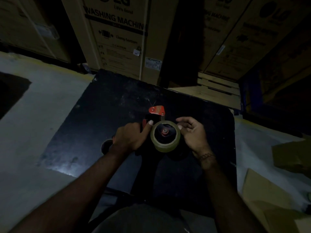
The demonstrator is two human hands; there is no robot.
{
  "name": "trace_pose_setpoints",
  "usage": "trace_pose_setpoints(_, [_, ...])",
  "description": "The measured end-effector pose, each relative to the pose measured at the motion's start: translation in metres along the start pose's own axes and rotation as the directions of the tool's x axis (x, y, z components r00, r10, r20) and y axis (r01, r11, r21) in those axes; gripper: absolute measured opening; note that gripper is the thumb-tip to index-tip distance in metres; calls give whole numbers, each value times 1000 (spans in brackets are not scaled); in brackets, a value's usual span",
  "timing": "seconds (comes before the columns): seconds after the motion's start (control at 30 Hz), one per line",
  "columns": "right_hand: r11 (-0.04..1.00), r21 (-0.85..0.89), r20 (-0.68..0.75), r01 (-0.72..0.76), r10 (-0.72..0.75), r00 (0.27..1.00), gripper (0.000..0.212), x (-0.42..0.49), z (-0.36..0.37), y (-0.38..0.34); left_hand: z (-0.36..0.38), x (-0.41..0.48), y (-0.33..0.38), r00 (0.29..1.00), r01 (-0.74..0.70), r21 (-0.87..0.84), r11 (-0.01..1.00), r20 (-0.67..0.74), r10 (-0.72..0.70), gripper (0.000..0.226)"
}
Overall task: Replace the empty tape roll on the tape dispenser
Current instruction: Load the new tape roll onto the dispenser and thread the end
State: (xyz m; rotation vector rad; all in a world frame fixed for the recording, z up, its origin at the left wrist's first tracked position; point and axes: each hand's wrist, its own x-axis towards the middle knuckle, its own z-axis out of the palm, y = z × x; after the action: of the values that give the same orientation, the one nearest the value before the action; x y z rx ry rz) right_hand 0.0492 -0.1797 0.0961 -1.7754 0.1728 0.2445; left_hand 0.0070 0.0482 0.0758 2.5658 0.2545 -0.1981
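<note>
A brown tape roll sits around the hub of the red tape dispenser, over a black table. The dispenser's red head plate points away from me; its red spindle with a nut shows inside the roll. My left hand is closed around the dispenser's handle, thumb tip against the roll's left rim. My right hand is at the roll's right side, its thumb and fingers touching the rim and the rest spread. An empty tape core lies partly hidden behind my left wrist. The light is very dim.
Tall cardboard washing machine boxes stand just beyond the table's far edge, with more at the right. Wooden pallet slats lie at the back right. Flat cardboard pieces rest on the pale floor to the right.
</note>
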Motion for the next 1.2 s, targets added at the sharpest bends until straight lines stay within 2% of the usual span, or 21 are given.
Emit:
trace_pose_setpoints(0.13, [998, 62, -48, 8, -5, 999, 15, 4, 11, 0, -10, 3, 6, 998, -52, 76, 996, -17, 54, 78])
trace_pose_setpoints(0.27, [993, 113, 16, -19, 17, 1000, 8, 7, 11, -3, -16, 0, 11, 994, -103, 140, 985, -6, 105, 73])
trace_pose_setpoints(0.4, [995, 98, 28, -15, 12, 1000, 9, 9, 12, -2, -13, 0, 11, 999, -37, 123, 992, -1, 37, 72])
trace_pose_setpoints(0.5, [989, 150, 5, -14, 14, 1000, 12, 9, 18, -1, -13, 0, 11, 999, -46, 150, 988, 3, 46, 70])
trace_pose_setpoints(0.63, [959, 261, 37, -114, 108, 993, 15, 9, 27, 5, -15, 2, 12, 998, -60, 209, 976, -10, 64, 69])
trace_pose_setpoints(0.73, [939, 294, 71, -181, 168, 983, 14, 9, 29, 8, -11, 2, 7, 992, -128, 329, 936, 28, 126, 81])
trace_pose_setpoints(0.83, [963, 236, 47, -132, 124, 991, 12, 6, 29, 9, -6, 2, 1, 998, -68, 255, 965, 3, 70, 73])
trace_pose_setpoints(0.97, [1000, 27, 58, 6, -8, 998, 15, 3, 18, 12, 0, -1, -4, 998, -62, 232, 971, -15, 67, 77])
trace_pose_setpoints(1.07, [982, -156, 83, 107, -95, 992, 15, 6, 8, 11, 0, -2, -7, 999, -47, 231, 972, 3, 48, 83])
trace_pose_setpoints(1.2, [938, -311, 106, 151, -123, 987, 13, 6, 1, 0, 0, -3, -4, 998, -54, 247, 967, 3, 55, 83])
